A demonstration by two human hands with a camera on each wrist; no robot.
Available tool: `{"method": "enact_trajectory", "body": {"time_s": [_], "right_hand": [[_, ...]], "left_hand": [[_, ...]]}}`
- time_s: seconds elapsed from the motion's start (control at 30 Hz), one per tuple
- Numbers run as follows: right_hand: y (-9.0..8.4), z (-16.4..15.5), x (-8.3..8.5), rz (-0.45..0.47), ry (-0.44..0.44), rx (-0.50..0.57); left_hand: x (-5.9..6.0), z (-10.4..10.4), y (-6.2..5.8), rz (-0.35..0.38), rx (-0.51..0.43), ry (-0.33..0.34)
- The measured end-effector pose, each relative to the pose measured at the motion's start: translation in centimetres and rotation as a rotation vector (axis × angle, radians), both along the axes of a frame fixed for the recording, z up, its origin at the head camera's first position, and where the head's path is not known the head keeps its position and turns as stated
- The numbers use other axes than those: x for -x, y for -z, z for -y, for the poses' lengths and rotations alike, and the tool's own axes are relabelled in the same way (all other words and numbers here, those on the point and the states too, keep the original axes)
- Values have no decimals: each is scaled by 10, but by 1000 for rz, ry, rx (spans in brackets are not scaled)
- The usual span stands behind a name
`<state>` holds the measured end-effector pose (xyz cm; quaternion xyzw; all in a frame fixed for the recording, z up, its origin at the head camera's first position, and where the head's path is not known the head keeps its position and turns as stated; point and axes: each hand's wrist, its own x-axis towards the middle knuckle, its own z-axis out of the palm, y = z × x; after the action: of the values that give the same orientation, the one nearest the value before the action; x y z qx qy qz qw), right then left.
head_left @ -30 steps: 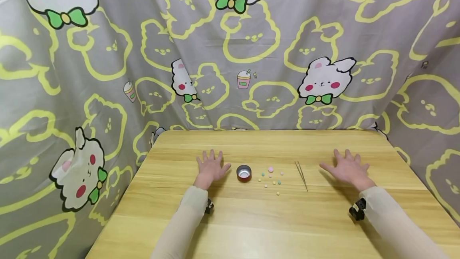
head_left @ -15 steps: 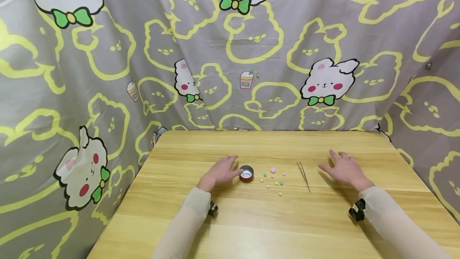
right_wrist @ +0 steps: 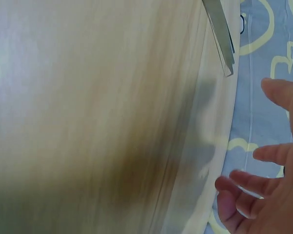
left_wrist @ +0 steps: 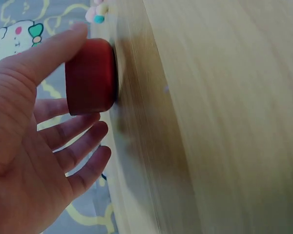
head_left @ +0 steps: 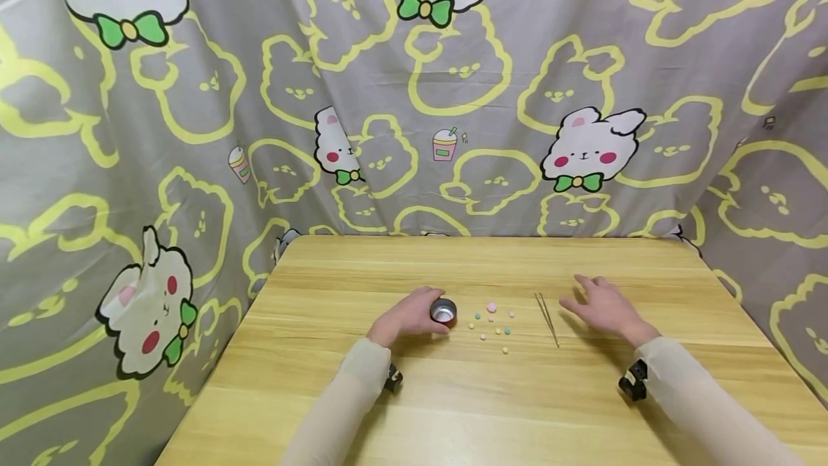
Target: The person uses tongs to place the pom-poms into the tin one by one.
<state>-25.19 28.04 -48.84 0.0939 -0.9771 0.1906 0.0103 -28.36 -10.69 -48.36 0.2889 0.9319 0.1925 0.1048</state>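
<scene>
My left hand [head_left: 411, 313] is around a small round tin [head_left: 443, 315], red outside and silvery inside, with its opening facing up. In the left wrist view the thumb lies along one side of the red tin [left_wrist: 92, 78], and the index finger passes behind it. Right of the tin lie several small pastel balls, among them a larger pink ball [head_left: 491, 308]. A pair of thin metal tweezers [head_left: 547, 319] rests farther right. My right hand [head_left: 608, 309] hovers just right of the tweezers, holding nothing, fingers loosely bent. The tips of the tweezers [right_wrist: 222, 36] show in the right wrist view.
The wooden table [head_left: 491, 408] reaches back to a grey patterned curtain [head_left: 388, 78], which also hangs at both sides. Each wrist carries a small black camera mount.
My left hand has moved right from beside the tin to around it, thumb on the near side. The right hand has shifted left toward the tweezers, its spread fingers relaxing. The tin stays put.
</scene>
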Motion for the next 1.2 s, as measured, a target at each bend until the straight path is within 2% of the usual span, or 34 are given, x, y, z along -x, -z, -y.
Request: {"method": "enact_trajectory", "body": {"time_s": [0.3,0.5,0.73,1.0,1.2], "right_hand": [[3,12,2,20,-36,74],[5,21,2,8,-73,99],[9,28,7,44,-117,155],[15,34,7,95,-105,177],[18,34,8,94,-94,176]], "left_hand": [[3,-2,3,-29,4,35],[4,-1,5,-7,-5,30],[7,-1,6,11,-42,21],[7,-4,6,6,-55,39],[7,-6,8,-5,-46,47]]}}
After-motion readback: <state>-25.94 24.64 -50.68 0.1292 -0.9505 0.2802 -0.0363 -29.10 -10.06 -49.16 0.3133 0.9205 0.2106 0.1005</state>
